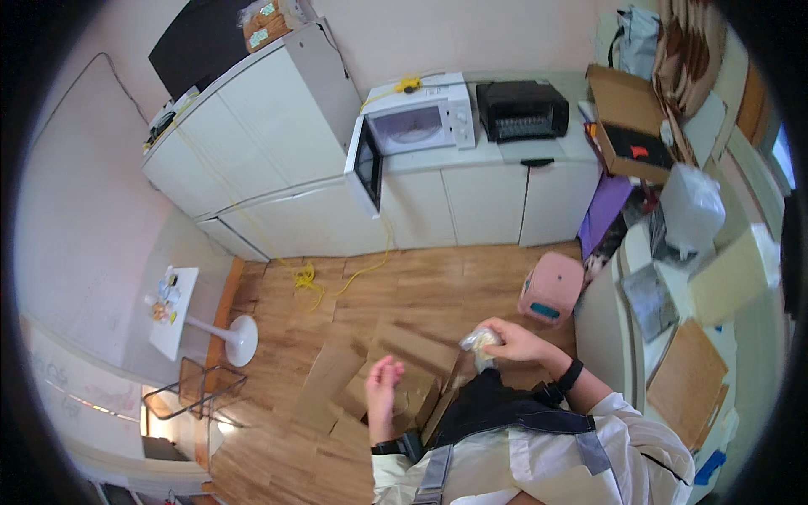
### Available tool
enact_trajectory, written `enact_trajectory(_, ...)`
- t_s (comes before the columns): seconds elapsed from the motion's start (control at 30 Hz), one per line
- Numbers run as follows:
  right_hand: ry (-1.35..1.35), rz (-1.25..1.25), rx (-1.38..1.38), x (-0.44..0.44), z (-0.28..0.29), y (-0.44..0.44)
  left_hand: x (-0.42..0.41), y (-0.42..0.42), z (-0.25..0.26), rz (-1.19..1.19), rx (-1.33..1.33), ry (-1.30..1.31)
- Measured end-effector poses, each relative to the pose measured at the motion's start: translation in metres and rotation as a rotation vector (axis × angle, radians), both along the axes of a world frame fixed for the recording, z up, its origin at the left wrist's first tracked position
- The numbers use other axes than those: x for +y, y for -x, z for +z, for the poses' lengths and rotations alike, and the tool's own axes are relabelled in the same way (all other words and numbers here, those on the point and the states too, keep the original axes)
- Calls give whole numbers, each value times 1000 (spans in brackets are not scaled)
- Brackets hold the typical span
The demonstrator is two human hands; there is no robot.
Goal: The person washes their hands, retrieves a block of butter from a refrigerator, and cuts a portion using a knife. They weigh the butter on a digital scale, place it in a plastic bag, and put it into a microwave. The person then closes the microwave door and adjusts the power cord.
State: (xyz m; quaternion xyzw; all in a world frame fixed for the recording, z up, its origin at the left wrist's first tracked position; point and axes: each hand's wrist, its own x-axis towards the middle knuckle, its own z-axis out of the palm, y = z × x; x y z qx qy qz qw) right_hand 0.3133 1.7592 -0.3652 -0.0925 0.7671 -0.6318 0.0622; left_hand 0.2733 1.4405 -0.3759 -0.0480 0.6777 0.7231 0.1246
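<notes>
My right hand [519,341] grips a small clear plastic bag [485,343] with pale contents that I cannot make out. To its left, my left hand [384,379] is raised over an open cardboard box [413,353] on the wooden floor, its fingers slightly curled and holding nothing that shows. The box's flaps are spread outwards, and part of its inside is hidden by my left arm and my apron.
A pink bin-like container [553,287] stands on the floor ahead to the right. Farther off are a white microwave [413,123] with its door open and a black toaster oven [522,110]. A yellow cord [305,276] lies on the floor; a white table [173,312] is left.
</notes>
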Motion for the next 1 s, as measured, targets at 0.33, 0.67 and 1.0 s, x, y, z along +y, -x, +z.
enact_trajectory(0.33, 92, -458, -128, 174, -23, 212, 118, 304, 100, 300, 557, 108)
enact_trajectory(0.67, 326, -465, -319, 210, -27, 591, 146, 541, -7, 371, 194, 168)
enact_trajectory(1.0, -725, -456, 325, 214, -85, 847, 253, 517, 63, -268, 11, 242)
